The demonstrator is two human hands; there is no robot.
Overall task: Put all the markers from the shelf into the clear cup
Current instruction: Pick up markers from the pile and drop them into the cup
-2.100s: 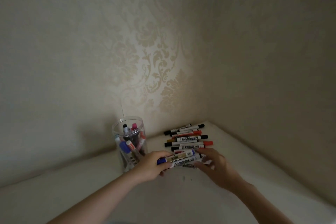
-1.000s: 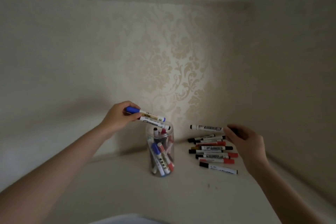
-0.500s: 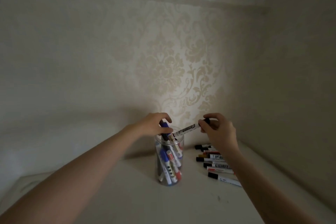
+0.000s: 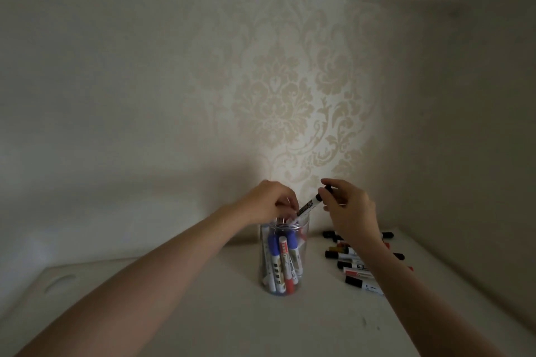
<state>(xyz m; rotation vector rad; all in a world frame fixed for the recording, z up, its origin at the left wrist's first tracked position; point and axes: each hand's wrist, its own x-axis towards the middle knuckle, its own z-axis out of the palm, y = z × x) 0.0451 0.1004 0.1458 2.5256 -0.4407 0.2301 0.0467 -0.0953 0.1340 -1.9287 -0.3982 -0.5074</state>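
The clear cup (image 4: 282, 281) stands on the white shelf (image 4: 203, 313) and holds several markers with blue, red and black caps. My left hand (image 4: 271, 201) hovers right over the cup's mouth, fingers curled; I cannot tell whether anything is left in them. My right hand (image 4: 348, 209) pinches the black cap end of a black-capped marker (image 4: 309, 206), which tilts down with its lower end inside the cup's rim. A group of loose markers (image 4: 355, 268) lies on the shelf to the right of the cup, partly hidden by my right forearm.
The shelf sits in a corner, with patterned wallpaper (image 4: 290, 101) behind the cup and a plain wall (image 4: 478, 153) close on the right. An oval cutout (image 4: 59, 282) shows in the shelf at the far left.
My left hand has lowered the blue-capped markers into the cup. My right hand has tilted its black-capped marker steeper, and the lower end now dips into the cup's mouth.
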